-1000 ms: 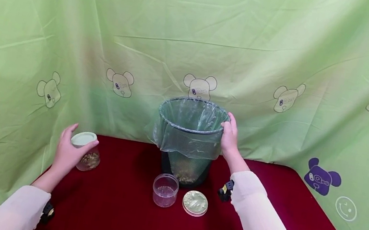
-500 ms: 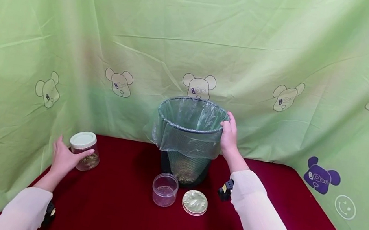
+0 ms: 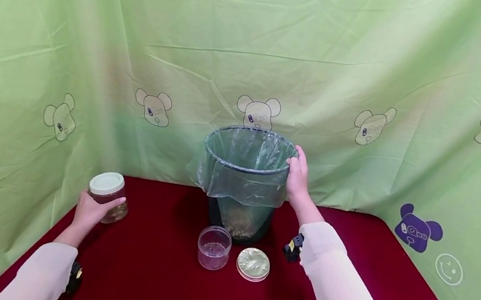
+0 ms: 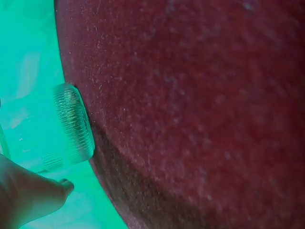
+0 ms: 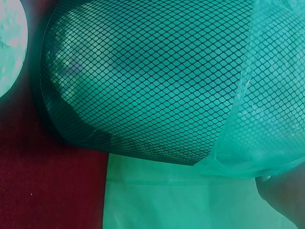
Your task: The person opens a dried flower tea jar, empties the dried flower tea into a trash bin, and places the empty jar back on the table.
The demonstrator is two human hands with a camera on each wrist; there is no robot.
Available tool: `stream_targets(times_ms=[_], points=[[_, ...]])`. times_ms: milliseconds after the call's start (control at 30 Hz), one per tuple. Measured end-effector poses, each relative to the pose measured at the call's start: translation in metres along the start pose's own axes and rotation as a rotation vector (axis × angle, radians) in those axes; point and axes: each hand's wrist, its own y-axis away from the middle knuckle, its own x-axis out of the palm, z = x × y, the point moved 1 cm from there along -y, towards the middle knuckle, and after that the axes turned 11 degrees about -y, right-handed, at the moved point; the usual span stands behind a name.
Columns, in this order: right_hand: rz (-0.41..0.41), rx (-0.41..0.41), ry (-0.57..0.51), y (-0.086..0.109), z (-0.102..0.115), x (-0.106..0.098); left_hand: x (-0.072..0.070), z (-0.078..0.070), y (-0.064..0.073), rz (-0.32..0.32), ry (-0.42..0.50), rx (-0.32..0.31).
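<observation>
A clear jar (image 3: 116, 215) with a white lid (image 3: 107, 183) stands at the table's left back, with brownish contents low inside. Around its near side my left hand (image 3: 90, 210) grips, thumb across the front, the other fingers mostly hidden behind it. In the left wrist view my thumb (image 4: 35, 191) shows beside the jar's ribbed base (image 4: 74, 121). A mesh wastebasket (image 3: 243, 218) lined with a translucent bag (image 3: 240, 183) stands at the back centre. My right hand (image 3: 298, 179) holds its rim on the right side, over the bag.
In front of the wastebasket are a clear lidless tub (image 3: 213, 255) with bits at its bottom and a round pale lid (image 3: 253, 263) beside it. Dark red cloth (image 3: 155, 282) covers the table. A green printed curtain (image 3: 214, 73) hangs behind and at both sides.
My left hand came down from around the jar's lid, drew slightly away with spread fingers, then closed round the jar's body lower down. The right hand has stayed on the wastebasket's rim.
</observation>
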Motion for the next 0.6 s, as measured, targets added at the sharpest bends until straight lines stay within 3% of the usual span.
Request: stream_targets(times_ms=[300,600], points=[[0.005,0.004,0.008,0.0010,0.0022,0.0004,0.0053,0.0035,-0.0050,0.021,0.044,-0.039],[0.000,0.012,0.012,0.0003,0.0018,0.0002,0.0077,0.0043,-0.0064,0.051,0.104,-0.037]])
